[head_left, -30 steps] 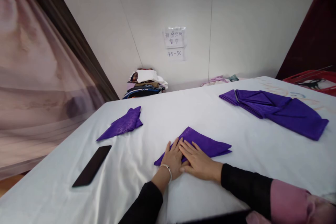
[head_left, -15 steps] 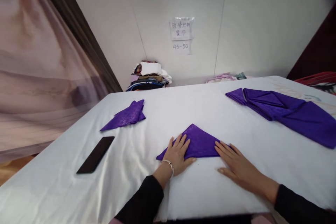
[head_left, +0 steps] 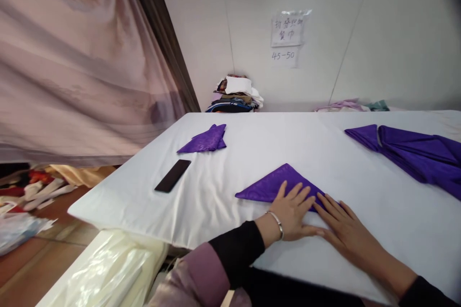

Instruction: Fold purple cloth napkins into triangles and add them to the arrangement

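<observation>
A purple cloth napkin, folded into a triangle, lies flat on the white-covered table in front of me. My left hand, with a silver bangle at its wrist, rests palm down on the napkin's right half, its fingers spread. Flat over the napkin's right corner lies my right hand, fingers stretched out and covering that corner. The left thumb meets the right hand near its thumb. Neither hand grasps anything.
A folded purple napkin and a dark phone-like slab lie to the left. More purple cloth spreads at the right. Stacked clothes stand behind the table by the wall. A plastic-wrapped bundle sits at the lower left.
My left hand has slid right across the napkin, close to my right hand, uncovering the napkin's left corner. The camera view has turned to the left.
</observation>
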`<state>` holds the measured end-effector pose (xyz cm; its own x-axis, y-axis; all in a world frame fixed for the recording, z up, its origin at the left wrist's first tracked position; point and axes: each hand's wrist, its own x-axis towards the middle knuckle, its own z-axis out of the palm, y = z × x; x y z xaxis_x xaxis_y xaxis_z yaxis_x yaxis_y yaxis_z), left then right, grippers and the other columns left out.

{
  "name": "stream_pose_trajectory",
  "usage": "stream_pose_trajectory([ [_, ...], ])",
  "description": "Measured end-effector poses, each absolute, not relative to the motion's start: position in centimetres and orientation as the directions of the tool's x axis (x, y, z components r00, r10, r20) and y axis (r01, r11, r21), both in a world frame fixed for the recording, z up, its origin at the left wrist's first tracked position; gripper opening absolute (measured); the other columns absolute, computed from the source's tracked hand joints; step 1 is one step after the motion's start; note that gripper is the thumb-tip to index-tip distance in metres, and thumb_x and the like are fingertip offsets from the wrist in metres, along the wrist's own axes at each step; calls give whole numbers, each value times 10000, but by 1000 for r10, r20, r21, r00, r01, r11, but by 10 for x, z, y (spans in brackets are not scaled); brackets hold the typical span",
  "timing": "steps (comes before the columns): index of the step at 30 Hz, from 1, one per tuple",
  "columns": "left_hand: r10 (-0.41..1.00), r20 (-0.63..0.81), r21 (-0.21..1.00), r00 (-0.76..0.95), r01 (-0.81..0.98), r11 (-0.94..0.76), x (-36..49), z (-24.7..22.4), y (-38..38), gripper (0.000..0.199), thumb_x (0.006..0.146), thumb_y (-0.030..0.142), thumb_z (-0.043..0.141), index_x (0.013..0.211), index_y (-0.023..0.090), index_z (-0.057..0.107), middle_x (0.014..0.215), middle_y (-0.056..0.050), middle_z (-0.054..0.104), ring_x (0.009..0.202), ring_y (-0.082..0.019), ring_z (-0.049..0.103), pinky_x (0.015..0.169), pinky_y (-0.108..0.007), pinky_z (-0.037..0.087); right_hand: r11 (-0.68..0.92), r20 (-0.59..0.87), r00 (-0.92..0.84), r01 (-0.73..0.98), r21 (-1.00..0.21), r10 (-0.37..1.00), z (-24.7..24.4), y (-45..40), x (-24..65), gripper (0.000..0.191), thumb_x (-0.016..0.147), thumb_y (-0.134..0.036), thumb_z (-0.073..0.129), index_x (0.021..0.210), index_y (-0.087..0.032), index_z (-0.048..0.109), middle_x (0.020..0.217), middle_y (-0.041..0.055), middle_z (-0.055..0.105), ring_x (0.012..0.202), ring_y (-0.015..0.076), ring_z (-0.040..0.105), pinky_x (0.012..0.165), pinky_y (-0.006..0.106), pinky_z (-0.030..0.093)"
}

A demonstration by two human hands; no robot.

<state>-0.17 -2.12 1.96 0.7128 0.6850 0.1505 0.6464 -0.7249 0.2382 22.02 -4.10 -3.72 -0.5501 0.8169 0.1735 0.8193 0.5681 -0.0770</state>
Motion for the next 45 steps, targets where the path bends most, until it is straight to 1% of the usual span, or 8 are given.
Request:
stream_pose_trajectory([
  [7,744,36,272,668,709,-650,-24,10,-15,813,788,712,221,1404,181,225,1473,-91,249,1375,-239,113,1096,-532,6,565,159,-551,823,-60,819,-38,-41,221,632,857,-563,370,1406,-267,267,1472,65,225,1340,271,222,1046,513,241],
  [15,945,-47,185,323,933,-309,-123,8,-16,728,827,653,264,1402,207,237,1482,-60,223,1370,-249,134,1098,-529,85,543,133,-527,829,-136,839,-31,-42,217,615,868,-562,348,1411,-294,241,1483,36,195,1346,273,196,1065,503,216],
  [21,985,41,215,168,961,-173,-147,4,-12,588,865,566,310,1325,211,396,1434,-64,344,1342,-247,238,1090,-519,162,539,115,-527,831,-135,842,-25,-43,215,612,875,-557,340,1411,-281,240,1480,42,203,1351,264,181,1069,499,212],
  [25,975,184,370,121,911,-183,-155,9,-18,434,875,465,385,1172,199,554,1242,-57,570,1181,-196,480,1015,-393,378,536,106,-527,837,-112,844,-24,-43,216,615,878,-557,328,1414,-273,231,1479,45,200,1354,253,175,1067,489,220],
  [29,940,257,436,225,841,-320,-165,13,-32,340,812,352,524,1118,219,587,1132,-40,622,1047,-182,558,928,-338,467,537,105,-528,838,-92,843,-27,-42,216,622,873,-567,330,1408,-258,259,1475,51,215,1354,251,177,1068,488,217],
  [35,890,341,325,303,850,-414,-159,10,-32,268,831,205,475,1061,213,613,1000,-37,649,933,-167,574,857,-322,487,548,148,-532,830,-102,834,-32,-42,217,625,867,-570,341,1404,-257,278,1469,52,244,1343,265,208,1067,479,227],
  [39,903,324,216,281,908,-359,-153,8,-24,248,871,199,427,1004,225,634,953,-27,652,893,-159,560,806,-296,480,550,151,-535,830,-93,831,-32,-42,218,622,866,-570,342,1406,-269,270,1470,42,241,1342,263,212,1065,478,235],
  [45,929,266,159,259,938,-307,-153,9,-21,280,869,160,400,1019,232,624,905,-45,630,833,-181,541,745,-326,468,545,157,-527,830,-116,835,-32,-42,218,619,865,-574,341,1405,-281,269,1469,37,243,1339,274,219,1066,490,225],
])
